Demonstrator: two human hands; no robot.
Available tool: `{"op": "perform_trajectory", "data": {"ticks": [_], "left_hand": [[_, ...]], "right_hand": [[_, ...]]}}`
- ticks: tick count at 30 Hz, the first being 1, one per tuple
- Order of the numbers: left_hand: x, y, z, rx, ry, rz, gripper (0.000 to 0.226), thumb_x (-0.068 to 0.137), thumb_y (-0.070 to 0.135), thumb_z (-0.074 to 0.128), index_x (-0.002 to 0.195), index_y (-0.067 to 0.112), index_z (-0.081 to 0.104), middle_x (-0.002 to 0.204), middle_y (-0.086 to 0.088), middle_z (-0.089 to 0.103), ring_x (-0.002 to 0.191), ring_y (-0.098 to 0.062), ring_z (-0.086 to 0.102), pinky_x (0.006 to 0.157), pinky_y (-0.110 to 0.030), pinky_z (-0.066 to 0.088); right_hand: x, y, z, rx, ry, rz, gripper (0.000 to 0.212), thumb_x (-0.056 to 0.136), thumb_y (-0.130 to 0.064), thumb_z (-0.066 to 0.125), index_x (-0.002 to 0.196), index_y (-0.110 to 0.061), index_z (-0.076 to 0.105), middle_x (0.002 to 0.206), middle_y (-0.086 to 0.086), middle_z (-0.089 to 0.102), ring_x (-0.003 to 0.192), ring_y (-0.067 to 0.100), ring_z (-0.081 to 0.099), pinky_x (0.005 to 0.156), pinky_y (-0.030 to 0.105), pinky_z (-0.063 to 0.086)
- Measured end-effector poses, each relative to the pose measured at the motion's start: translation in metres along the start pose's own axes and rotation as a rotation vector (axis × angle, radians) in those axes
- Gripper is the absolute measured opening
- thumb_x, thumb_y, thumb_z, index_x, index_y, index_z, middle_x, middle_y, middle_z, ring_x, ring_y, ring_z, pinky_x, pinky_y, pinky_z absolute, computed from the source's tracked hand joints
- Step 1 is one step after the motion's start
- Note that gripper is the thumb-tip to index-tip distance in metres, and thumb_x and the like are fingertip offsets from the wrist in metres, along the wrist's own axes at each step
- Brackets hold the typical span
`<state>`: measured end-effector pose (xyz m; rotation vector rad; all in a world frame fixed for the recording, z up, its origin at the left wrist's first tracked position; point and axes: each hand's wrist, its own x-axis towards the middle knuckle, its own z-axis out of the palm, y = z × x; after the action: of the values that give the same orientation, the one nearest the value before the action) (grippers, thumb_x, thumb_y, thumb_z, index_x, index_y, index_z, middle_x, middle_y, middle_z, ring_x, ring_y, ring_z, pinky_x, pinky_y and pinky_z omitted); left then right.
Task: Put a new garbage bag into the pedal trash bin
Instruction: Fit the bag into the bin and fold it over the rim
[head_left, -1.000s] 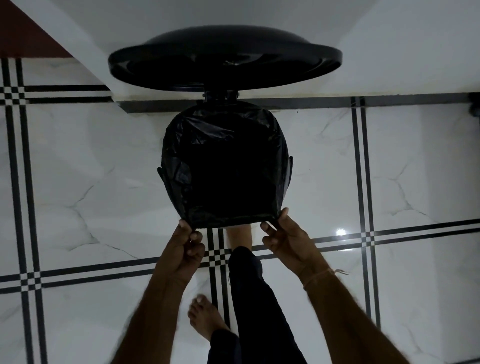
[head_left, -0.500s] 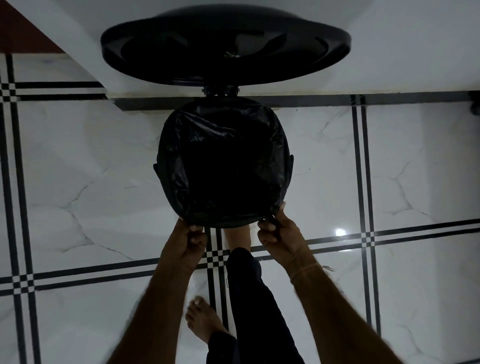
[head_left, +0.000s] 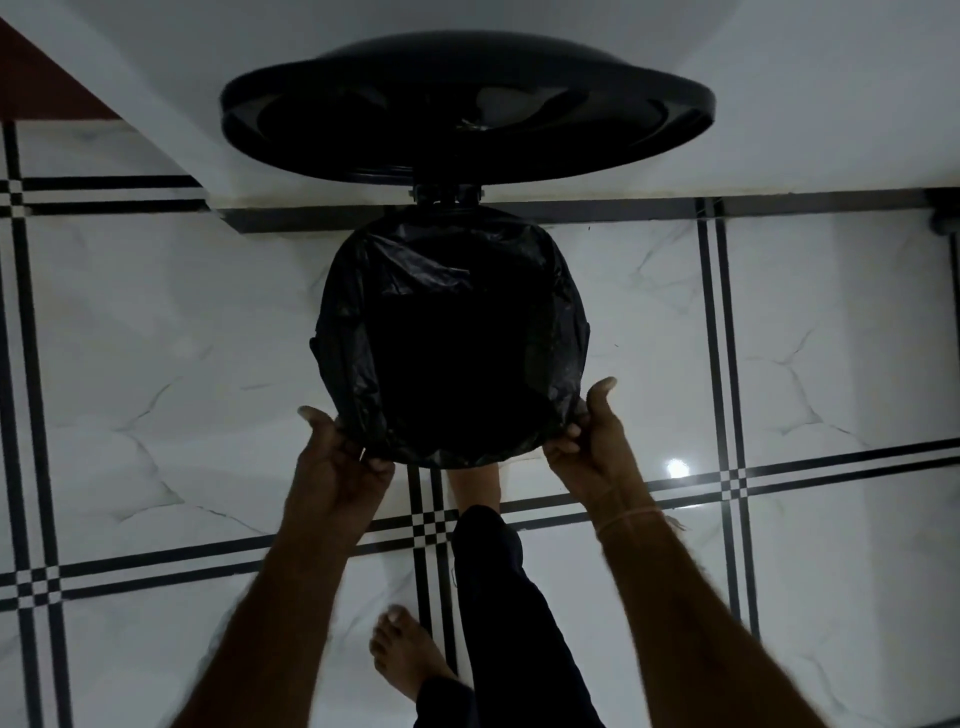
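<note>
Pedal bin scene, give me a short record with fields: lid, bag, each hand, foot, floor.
lid: black round lid raised open, hinged at the far side
bag: black garbage bag lines the pedal bin, edge folded over the rim
left hand: left hand pinches the bag edge at the near-left rim
right hand: right hand pinches it at the near-right rim
foot: bare foot reaches under the bin's near edge; pedal hidden
floor: white marble-look tiles, black stripes

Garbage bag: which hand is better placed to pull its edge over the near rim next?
Neither clearly: left hand and right hand both pinch the garbage bag edge at the near corners.
</note>
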<state>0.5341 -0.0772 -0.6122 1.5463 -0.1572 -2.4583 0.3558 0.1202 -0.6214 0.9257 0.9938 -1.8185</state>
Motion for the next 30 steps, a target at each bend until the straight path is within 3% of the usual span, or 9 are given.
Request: {"op": "perform_trajectory", "data": {"ticks": [5, 9, 11, 14, 18, 20, 23, 25, 30], "left_hand": [[0.007, 0.022, 0.002, 0.125, 0.085, -0.013, 0.035, 0.099, 0.041, 0.057, 0.127, 0.021, 0.067, 0.114, 0.005, 0.072, 0.102, -0.013, 0.065, 0.05, -0.016, 0.046], [0.012, 0.028, 0.01, 0.18, 0.213, -0.017, 0.01, 0.1, 0.02, 0.062, 0.102, 0.017, 0.071, 0.094, 0.003, 0.076, 0.096, -0.013, 0.067, 0.059, -0.02, 0.057], [0.015, 0.029, 0.013, 0.251, 0.261, 0.002, 0.011, 0.097, 0.01, 0.063, 0.102, 0.012, 0.071, 0.099, -0.003, 0.074, 0.093, -0.017, 0.068, 0.065, -0.023, 0.061], [0.015, 0.034, 0.016, 0.37, 0.356, 0.047, 0.009, 0.095, 0.009, 0.065, 0.099, 0.015, 0.071, 0.099, -0.004, 0.072, 0.089, -0.019, 0.066, 0.068, -0.028, 0.054], [0.016, 0.036, 0.028, 0.52, 0.444, 0.125, 0.027, 0.099, -0.003, 0.051, 0.089, 0.017, 0.066, 0.089, -0.005, 0.065, 0.076, -0.016, 0.061, 0.052, -0.02, 0.056], [0.014, 0.034, 0.036, 0.488, 0.463, 0.127, 0.028, 0.102, -0.002, 0.043, 0.105, 0.014, 0.066, 0.101, -0.007, 0.064, 0.077, -0.014, 0.059, 0.053, -0.017, 0.055], [0.005, 0.032, 0.037, 0.41, 0.422, 0.195, 0.039, 0.104, 0.024, 0.055, 0.138, 0.005, 0.057, 0.135, -0.015, 0.064, 0.111, -0.025, 0.067, 0.08, -0.028, 0.057], [-0.002, 0.034, 0.037, 0.36, 0.361, 0.232, 0.048, 0.096, 0.046, 0.065, 0.128, 0.011, 0.063, 0.124, -0.007, 0.07, 0.113, -0.023, 0.069, 0.091, -0.036, 0.058], [-0.001, 0.043, 0.042, 0.386, 0.356, 0.309, 0.013, 0.09, 0.019, 0.076, 0.082, 0.016, 0.066, 0.087, -0.001, 0.077, 0.091, -0.021, 0.073, 0.069, -0.028, 0.061]], "right_hand": [[0.001, -0.046, 0.017, -0.194, 0.121, 0.022, 0.029, 0.094, -0.034, 0.062, 0.079, -0.013, 0.075, 0.062, -0.005, 0.066, 0.042, 0.002, 0.053, 0.04, 0.011, 0.044], [0.007, -0.043, 0.03, -0.235, 0.316, -0.053, 0.023, 0.098, -0.023, 0.066, 0.08, -0.008, 0.07, 0.065, 0.001, 0.073, 0.048, 0.006, 0.064, 0.048, 0.014, 0.055], [0.007, -0.039, 0.031, -0.295, 0.333, -0.138, 0.021, 0.098, -0.022, 0.068, 0.085, -0.005, 0.069, 0.081, 0.009, 0.071, 0.068, 0.013, 0.069, 0.071, 0.022, 0.063], [-0.001, -0.036, 0.034, -0.378, 0.286, -0.213, 0.035, 0.103, -0.03, 0.059, 0.101, 0.003, 0.07, 0.103, 0.018, 0.068, 0.103, 0.03, 0.067, 0.108, 0.039, 0.053], [-0.02, -0.034, 0.039, -0.519, 0.175, -0.255, 0.052, 0.106, -0.039, 0.049, 0.127, 0.005, 0.067, 0.129, 0.021, 0.071, 0.123, 0.028, 0.068, 0.112, 0.041, 0.049], [-0.029, -0.035, 0.043, -0.574, 0.133, -0.259, 0.055, 0.108, -0.043, 0.042, 0.13, 0.001, 0.067, 0.129, 0.016, 0.072, 0.124, 0.023, 0.068, 0.113, 0.039, 0.047], [-0.038, -0.035, 0.05, -0.592, 0.072, -0.241, 0.061, 0.108, -0.049, 0.033, 0.137, -0.003, 0.062, 0.135, 0.011, 0.07, 0.129, 0.02, 0.064, 0.116, 0.039, 0.044], [-0.041, -0.032, 0.056, -0.55, 0.061, -0.237, 0.065, 0.106, -0.052, 0.031, 0.139, -0.004, 0.06, 0.137, 0.01, 0.069, 0.131, 0.02, 0.063, 0.118, 0.04, 0.042], [-0.041, -0.031, 0.057, -0.489, 0.037, -0.25, 0.068, 0.105, -0.059, 0.025, 0.131, -0.008, 0.063, 0.134, 0.009, 0.071, 0.129, 0.02, 0.064, 0.113, 0.036, 0.046]]}}
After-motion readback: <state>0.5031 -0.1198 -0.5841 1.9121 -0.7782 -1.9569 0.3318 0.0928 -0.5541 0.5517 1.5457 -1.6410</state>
